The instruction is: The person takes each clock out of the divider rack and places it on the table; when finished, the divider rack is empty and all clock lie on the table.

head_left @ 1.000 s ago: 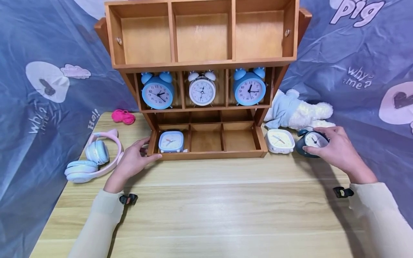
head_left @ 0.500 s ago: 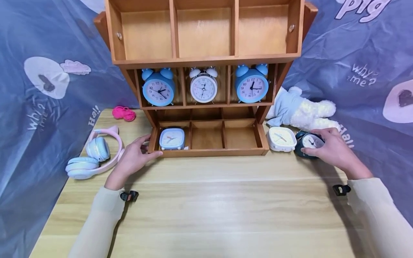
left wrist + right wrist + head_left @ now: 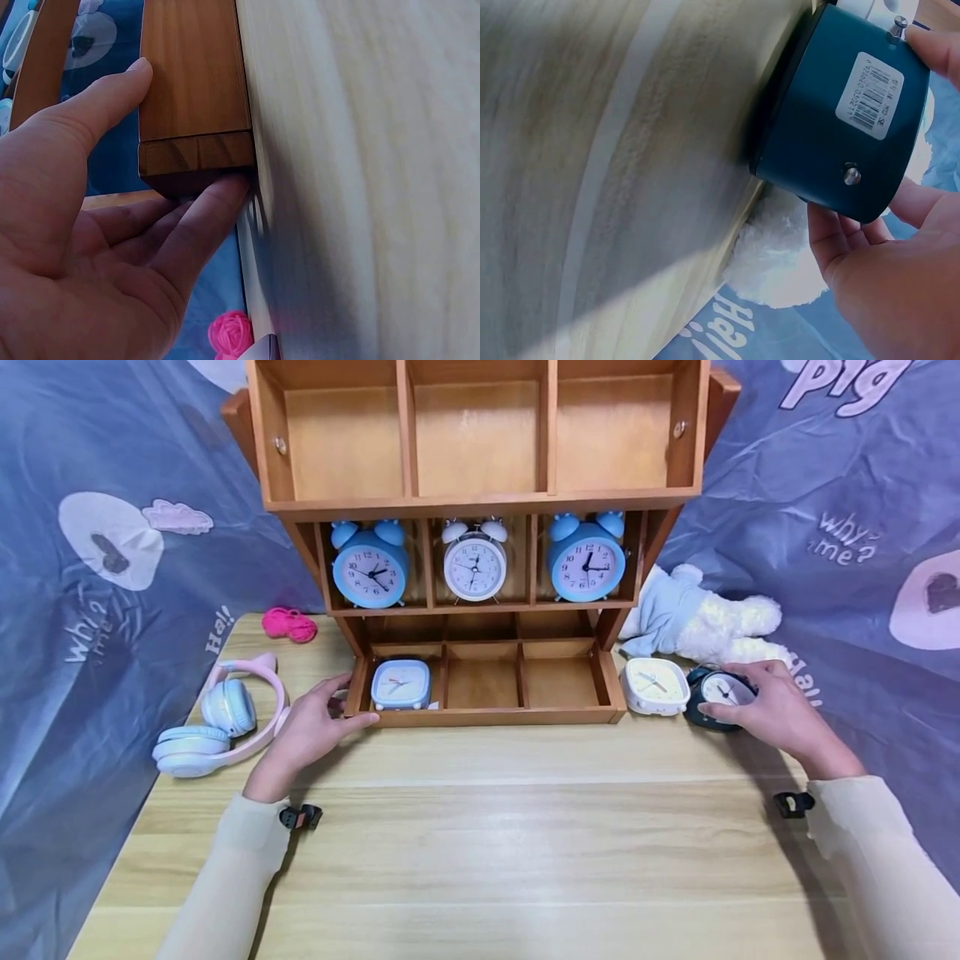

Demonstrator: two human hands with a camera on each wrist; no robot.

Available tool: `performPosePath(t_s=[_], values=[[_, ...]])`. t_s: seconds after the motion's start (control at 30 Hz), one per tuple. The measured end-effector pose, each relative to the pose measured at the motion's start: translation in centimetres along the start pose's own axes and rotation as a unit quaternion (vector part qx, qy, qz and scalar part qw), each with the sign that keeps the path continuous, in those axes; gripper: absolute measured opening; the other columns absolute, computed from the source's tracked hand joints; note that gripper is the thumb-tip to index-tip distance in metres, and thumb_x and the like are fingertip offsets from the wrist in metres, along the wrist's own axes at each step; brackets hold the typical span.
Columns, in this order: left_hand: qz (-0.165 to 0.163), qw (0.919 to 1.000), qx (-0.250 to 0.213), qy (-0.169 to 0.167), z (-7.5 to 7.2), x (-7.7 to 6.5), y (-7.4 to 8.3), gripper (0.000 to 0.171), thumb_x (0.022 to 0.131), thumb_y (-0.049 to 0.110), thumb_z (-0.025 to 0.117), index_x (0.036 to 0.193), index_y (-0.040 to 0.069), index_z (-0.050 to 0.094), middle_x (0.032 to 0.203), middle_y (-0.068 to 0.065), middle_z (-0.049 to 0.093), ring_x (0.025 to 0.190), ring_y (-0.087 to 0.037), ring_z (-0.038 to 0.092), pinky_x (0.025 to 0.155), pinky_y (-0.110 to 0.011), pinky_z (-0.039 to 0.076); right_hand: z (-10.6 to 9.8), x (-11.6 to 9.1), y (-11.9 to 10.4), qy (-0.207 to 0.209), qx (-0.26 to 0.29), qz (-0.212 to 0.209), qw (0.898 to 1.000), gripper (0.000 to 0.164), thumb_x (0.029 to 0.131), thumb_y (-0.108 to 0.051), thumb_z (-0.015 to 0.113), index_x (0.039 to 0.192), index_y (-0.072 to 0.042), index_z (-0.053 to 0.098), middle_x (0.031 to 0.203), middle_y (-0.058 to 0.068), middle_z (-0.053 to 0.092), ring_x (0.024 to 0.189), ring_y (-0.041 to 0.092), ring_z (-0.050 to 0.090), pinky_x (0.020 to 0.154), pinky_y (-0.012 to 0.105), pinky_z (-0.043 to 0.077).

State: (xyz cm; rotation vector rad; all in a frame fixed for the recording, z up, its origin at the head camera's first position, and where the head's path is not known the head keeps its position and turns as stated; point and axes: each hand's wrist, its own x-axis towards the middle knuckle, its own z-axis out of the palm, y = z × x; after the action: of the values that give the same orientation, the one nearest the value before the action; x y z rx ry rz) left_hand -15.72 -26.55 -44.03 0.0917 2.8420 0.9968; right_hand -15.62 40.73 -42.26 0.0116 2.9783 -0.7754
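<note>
At the right of the head view my right hand (image 3: 783,714) grips a dark green twin-bell alarm clock (image 3: 716,697), thumb on its front and fingers round its far side. The right wrist view shows the barcode label and small metal feet on that alarm clock (image 3: 870,94). Just left of it stands a white square alarm clock (image 3: 655,686). My left hand (image 3: 311,727) holds the lower left corner of the wooden shelf (image 3: 495,717), its thumb on the front board and its fingers round the side. A light blue square alarm clock (image 3: 401,683) sits in the bottom left compartment.
Two blue twin-bell clocks, the left one (image 3: 370,568) and the right one (image 3: 587,565), flank a white clock (image 3: 475,567) on the middle tier. Cat-ear headphones (image 3: 225,718) and pink yarn (image 3: 288,625) lie left; a white plush toy (image 3: 697,614) lies behind the right-hand clocks.
The dark green clock has shifted slightly left, closer to the white square clock, with my right hand still around it. My left hand keeps its place on the shelf corner. The head view has shifted slightly.
</note>
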Motion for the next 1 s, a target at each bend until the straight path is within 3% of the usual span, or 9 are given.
performPosePath(t_s=[0.17,0.73,1.0], values=[[-0.001,1.0,-0.001,0.0,0.0,-0.1,0.0,0.1,0.097,0.055,0.086,0.172,0.005,0.042,0.156,-0.028,0.065,0.134,-0.045,0.069,0.105,-0.061,0.06,-0.1,-0.1,0.0,-0.004,0.007,0.005,1.0,0.092,0.096,-0.046,0.086,0.162,0.006,0.049,0.155,0.05,0.035,0.139,0.064,0.041,0.108,0.077,0.037],[0.002,1.0,-0.005,0.005,0.2,-0.3,-0.1,0.1,0.096,0.054,0.088,0.171,0.004,0.044,0.151,-0.028,0.068,0.131,-0.045,0.072,0.103,-0.06,0.062,-0.4,-0.6,0.7,0.009,0.013,-0.027,1.0,0.085,0.099,-0.043,0.084,0.16,0.006,0.053,0.153,0.045,0.043,0.137,0.061,0.041,0.103,0.077,0.039],[-0.002,1.0,-0.003,0.004,0.1,-0.3,0.0,0.101,0.096,0.055,0.087,0.171,0.004,0.043,0.153,-0.028,0.067,0.132,-0.044,0.071,0.103,-0.059,0.061,-0.4,-1.3,0.3,0.042,0.022,-0.031,0.998,0.077,0.1,-0.039,0.083,0.158,0.004,0.056,0.154,0.041,0.044,0.129,0.059,0.049,0.1,0.074,0.04]])
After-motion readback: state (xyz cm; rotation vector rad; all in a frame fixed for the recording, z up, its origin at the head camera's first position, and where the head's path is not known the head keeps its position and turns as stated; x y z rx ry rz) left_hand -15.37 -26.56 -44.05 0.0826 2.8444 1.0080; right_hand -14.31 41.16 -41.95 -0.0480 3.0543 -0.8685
